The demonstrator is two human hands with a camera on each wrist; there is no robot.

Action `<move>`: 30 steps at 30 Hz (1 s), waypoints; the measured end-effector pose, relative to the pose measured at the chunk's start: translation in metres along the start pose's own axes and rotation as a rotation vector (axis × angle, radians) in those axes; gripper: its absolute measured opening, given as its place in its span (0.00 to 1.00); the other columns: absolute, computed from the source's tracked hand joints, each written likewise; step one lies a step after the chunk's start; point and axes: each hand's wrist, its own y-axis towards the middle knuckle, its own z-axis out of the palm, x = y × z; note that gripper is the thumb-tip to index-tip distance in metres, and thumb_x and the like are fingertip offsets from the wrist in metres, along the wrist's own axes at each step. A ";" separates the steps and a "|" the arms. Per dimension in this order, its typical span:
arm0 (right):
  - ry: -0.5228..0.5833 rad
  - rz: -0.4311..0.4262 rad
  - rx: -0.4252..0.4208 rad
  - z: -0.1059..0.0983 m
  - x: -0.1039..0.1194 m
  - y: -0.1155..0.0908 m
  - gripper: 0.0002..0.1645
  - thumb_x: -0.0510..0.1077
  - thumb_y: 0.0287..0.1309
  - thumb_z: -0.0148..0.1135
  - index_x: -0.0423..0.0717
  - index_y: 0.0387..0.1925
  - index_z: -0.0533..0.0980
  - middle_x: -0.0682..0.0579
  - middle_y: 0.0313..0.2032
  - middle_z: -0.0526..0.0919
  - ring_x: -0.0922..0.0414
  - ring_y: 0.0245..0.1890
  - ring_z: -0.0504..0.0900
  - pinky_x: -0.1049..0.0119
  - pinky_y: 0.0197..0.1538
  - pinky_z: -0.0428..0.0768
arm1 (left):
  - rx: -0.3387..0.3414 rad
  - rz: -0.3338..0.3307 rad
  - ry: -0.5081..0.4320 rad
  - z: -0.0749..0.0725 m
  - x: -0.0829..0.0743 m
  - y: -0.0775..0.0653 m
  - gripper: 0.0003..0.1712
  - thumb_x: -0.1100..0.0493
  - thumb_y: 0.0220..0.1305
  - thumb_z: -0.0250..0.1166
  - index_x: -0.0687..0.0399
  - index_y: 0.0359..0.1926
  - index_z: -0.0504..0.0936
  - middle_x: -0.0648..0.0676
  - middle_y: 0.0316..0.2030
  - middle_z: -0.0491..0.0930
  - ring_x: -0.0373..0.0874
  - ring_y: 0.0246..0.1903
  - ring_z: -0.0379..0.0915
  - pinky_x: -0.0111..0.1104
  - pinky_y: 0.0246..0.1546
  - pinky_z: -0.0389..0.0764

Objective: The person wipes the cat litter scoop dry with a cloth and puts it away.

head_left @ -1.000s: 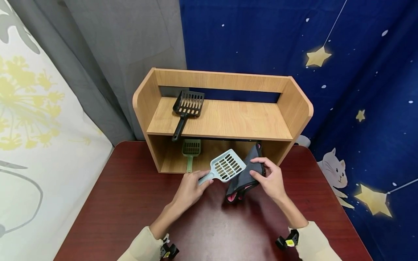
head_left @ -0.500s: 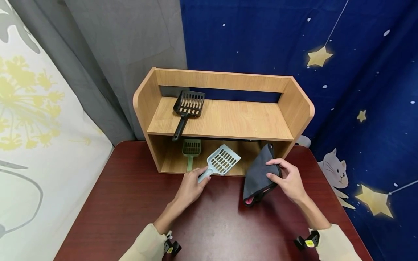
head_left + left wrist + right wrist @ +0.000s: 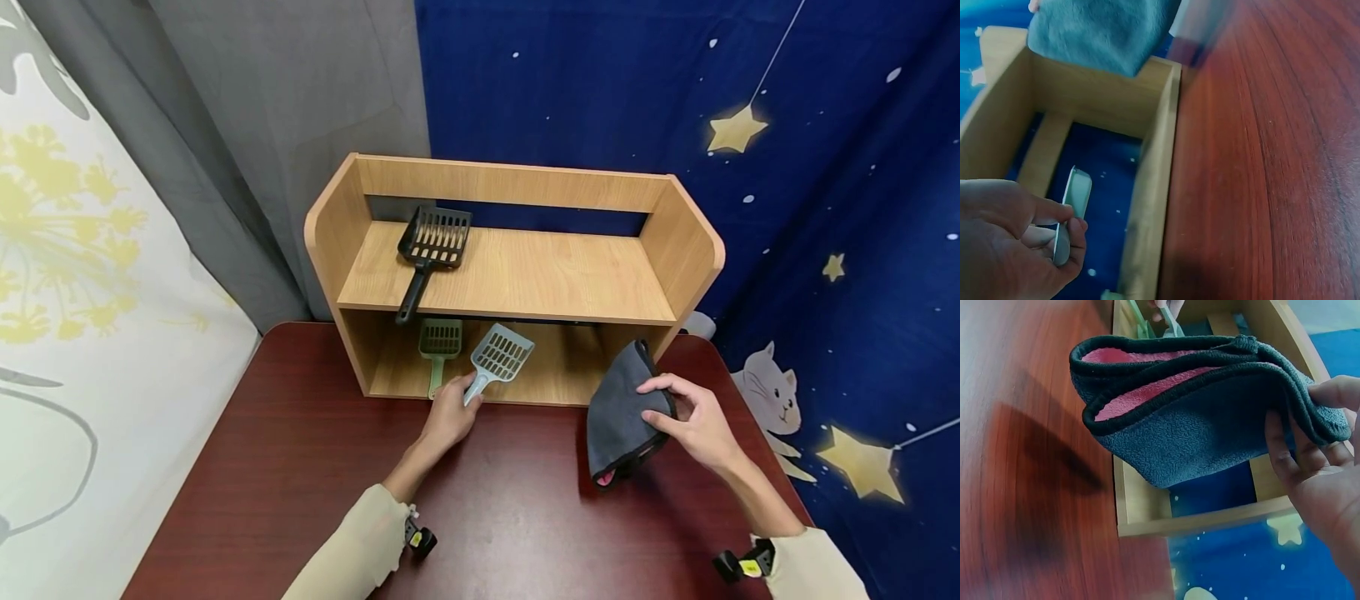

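Note:
My left hand (image 3: pixel 452 414) pinches the handle of a pale blue slotted litter scoop (image 3: pixel 502 352), its head tilted up in front of the shelf's lower compartment. In the left wrist view the scoop (image 3: pixel 1078 190) shows nearly edge-on between thumb and fingers. Off to the right, my right hand (image 3: pixel 693 423) holds a folded grey cloth (image 3: pixel 626 412) by one edge, over the table. The right wrist view shows the cloth (image 3: pixel 1191 428) with dark binding and pink inner faces, thumb on one side and fingers on the other. A green litter scoop (image 3: pixel 439 346) lies in the lower compartment beside the blue one.
A two-level wooden shelf (image 3: pixel 570 271) stands at the back of the dark red table (image 3: pixel 300 475). On its upper board lies a black litter scoop (image 3: pixel 433 242), handle sticking out past the front edge. Curtains (image 3: pixel 540 83) hang behind.
The right hand has moved the cloth right and nearer, away from the scoop. My left hand has brought the blue scoop slightly left and farther back, toward the lower compartment.

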 end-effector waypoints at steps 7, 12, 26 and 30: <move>-0.039 -0.011 0.009 -0.006 -0.004 -0.005 0.22 0.17 0.55 0.66 0.31 0.51 0.81 0.51 0.50 0.84 0.62 0.39 0.84 0.72 0.40 0.84 | 0.005 -0.037 -0.005 0.022 0.013 0.020 0.25 0.69 0.67 0.70 0.71 0.64 0.81 0.69 0.48 0.87 0.61 0.45 0.85 0.53 0.46 0.84; -0.028 -0.009 0.028 -0.007 -0.009 -0.010 0.23 0.17 0.55 0.66 0.32 0.51 0.81 0.47 0.51 0.82 0.62 0.43 0.83 0.73 0.43 0.83 | -0.035 -0.038 -0.003 0.035 0.019 0.031 0.20 0.69 0.67 0.69 0.69 0.59 0.84 0.67 0.42 0.89 0.61 0.39 0.86 0.53 0.42 0.84; 0.070 0.039 0.027 0.005 -0.023 -0.010 0.21 0.18 0.55 0.66 0.28 0.50 0.79 0.52 0.50 0.84 0.62 0.45 0.84 0.73 0.47 0.83 | -0.087 -0.071 -0.011 0.067 0.051 0.057 0.05 0.64 0.67 0.66 0.63 0.37 0.83 0.57 0.22 0.77 0.53 0.22 0.73 0.47 0.25 0.74; 0.111 0.069 0.033 0.011 -0.027 -0.011 0.21 0.18 0.55 0.67 0.27 0.50 0.77 0.54 0.49 0.85 0.62 0.45 0.85 0.72 0.47 0.84 | -0.141 -0.058 0.039 0.070 0.047 0.060 0.05 0.64 0.65 0.66 0.63 0.34 0.83 0.60 0.23 0.81 0.59 0.24 0.79 0.53 0.27 0.77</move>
